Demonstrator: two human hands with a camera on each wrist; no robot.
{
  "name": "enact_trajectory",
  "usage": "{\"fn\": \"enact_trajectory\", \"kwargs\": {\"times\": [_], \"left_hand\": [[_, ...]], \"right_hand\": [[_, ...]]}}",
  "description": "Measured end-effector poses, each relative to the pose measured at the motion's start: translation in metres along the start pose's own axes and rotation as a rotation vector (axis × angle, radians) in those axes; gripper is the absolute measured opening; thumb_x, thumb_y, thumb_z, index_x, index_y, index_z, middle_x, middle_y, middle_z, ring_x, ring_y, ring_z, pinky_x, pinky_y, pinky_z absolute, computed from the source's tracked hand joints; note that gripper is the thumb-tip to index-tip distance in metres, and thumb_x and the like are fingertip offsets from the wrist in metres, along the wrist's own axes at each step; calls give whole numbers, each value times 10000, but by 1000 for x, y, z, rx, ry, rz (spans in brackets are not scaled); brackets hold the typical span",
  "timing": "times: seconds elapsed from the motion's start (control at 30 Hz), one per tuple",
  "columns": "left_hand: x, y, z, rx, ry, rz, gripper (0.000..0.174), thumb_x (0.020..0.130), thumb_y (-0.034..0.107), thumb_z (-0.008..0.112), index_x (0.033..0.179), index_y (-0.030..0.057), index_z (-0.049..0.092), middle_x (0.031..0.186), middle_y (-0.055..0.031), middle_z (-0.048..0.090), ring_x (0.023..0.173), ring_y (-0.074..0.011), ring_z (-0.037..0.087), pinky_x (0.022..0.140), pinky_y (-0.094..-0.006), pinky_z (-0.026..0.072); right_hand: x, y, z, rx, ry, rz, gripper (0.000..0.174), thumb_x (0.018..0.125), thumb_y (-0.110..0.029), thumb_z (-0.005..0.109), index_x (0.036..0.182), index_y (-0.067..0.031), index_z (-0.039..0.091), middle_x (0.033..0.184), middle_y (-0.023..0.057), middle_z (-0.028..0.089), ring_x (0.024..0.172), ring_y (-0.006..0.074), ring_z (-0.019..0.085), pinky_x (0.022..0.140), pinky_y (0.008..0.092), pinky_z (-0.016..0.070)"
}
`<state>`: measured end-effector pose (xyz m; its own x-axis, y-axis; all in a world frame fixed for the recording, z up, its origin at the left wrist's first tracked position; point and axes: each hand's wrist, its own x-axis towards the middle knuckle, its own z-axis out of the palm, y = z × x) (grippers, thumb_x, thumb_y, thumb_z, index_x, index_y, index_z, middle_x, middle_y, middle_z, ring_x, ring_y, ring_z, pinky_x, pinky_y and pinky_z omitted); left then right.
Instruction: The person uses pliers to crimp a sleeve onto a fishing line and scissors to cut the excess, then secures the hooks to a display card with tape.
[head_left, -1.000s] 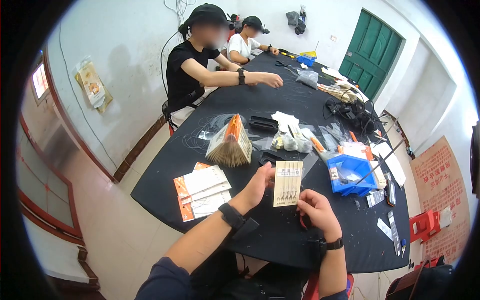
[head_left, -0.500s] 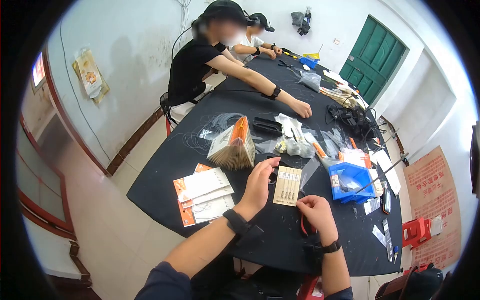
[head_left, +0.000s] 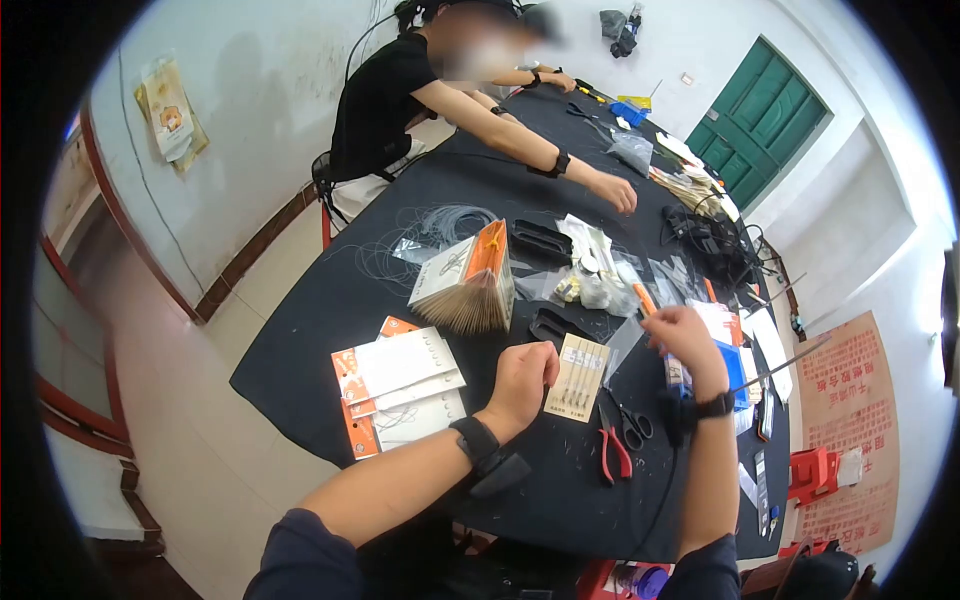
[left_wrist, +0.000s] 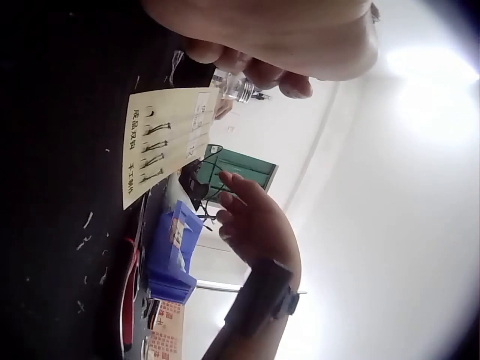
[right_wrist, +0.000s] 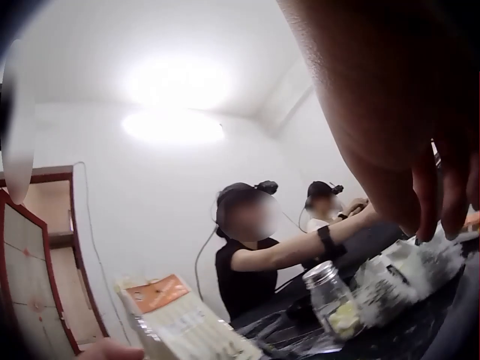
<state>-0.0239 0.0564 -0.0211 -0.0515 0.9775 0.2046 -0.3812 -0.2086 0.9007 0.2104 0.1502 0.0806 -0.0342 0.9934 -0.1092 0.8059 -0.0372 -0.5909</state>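
Note:
A tan card with fish hooks (head_left: pixel 577 377) lies flat on the black table (head_left: pixel 330 330); it also shows in the left wrist view (left_wrist: pixel 161 142). My left hand (head_left: pixel 525 375) is curled at the card's left edge and pinches it. My right hand (head_left: pixel 685 335) is raised above the blue bin (head_left: pixel 738 362) with loose fingers and holds nothing. The left wrist view shows that right hand (left_wrist: pixel 251 217) open in the air. Red-handled pliers (head_left: pixel 610 455) and black scissors (head_left: pixel 632 425) lie just right of the card.
A fanned stack of cards (head_left: pixel 465 285) and orange-and-white packets (head_left: pixel 400 385) lie to the left. Bags, a small jar (right_wrist: pixel 334 300) and cables crowd the table's middle. A person in black (head_left: pixel 385 100) reaches a hand (head_left: pixel 615 190) across the table.
The card came down from upright to flat on the table. My right hand let go of it and rose to the right over the blue bin. The person opposite leaned in.

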Motion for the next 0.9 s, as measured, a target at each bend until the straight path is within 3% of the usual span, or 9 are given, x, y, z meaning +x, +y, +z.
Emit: {"fn": "enact_trajectory", "kwargs": {"times": [0.27,0.4,0.43,0.53,0.57,0.67,0.8,0.9], "left_hand": [[0,0,1,3,-19,-41,357,925,159,419,603,20,488,564,-17,463,554,-76,409,531,-263,325],[-1,0,2,-4,-12,-88,349,927,148,405,612,24,491,575,-11,463,562,-70,399,535,-254,321],[-2,2,3,4,-13,-98,356,929,157,396,613,26,493,580,-6,469,565,-66,396,538,-248,317],[-2,-2,3,2,-20,-106,354,938,153,397,630,23,511,603,-5,487,593,-69,425,551,-247,333],[-1,-1,2,19,-24,-106,348,938,149,402,633,22,515,610,-7,493,598,-72,431,557,-248,340],[0,1,1,32,-42,-124,339,937,143,412,646,14,525,623,-17,505,607,-81,448,570,-253,358],[2,-1,1,54,-56,-108,340,943,150,413,664,1,539,642,-38,524,614,-99,476,585,-261,381],[3,-1,0,85,-93,-105,353,957,155,416,674,-8,552,672,-63,556,626,-126,517,601,-273,408]], "right_hand": [[140,26,-22,-160,93,31,215,745,-225,727,808,-20,709,686,39,650,546,119,574,489,259,440],[215,55,-14,-219,258,-149,190,757,-177,726,829,-2,707,662,35,637,531,123,567,516,280,459],[227,54,-11,-197,248,-91,175,729,-185,746,844,-53,746,794,131,714,771,245,690,721,342,520],[258,57,-5,-260,242,-187,161,745,-174,735,868,-69,748,821,124,718,802,232,690,749,334,522],[277,67,-4,-257,232,-241,157,786,-135,720,926,-65,726,764,48,697,655,134,633,579,275,485],[310,77,-2,-303,217,-218,244,789,-118,741,1028,-89,701,740,44,665,650,136,625,598,270,494],[330,81,9,-278,217,-340,344,765,-110,775,1098,-102,689,742,33,632,667,130,603,603,284,484],[338,83,9,-240,166,-197,404,728,-137,822,1110,-117,694,802,40,640,724,153,612,681,300,496]]}}
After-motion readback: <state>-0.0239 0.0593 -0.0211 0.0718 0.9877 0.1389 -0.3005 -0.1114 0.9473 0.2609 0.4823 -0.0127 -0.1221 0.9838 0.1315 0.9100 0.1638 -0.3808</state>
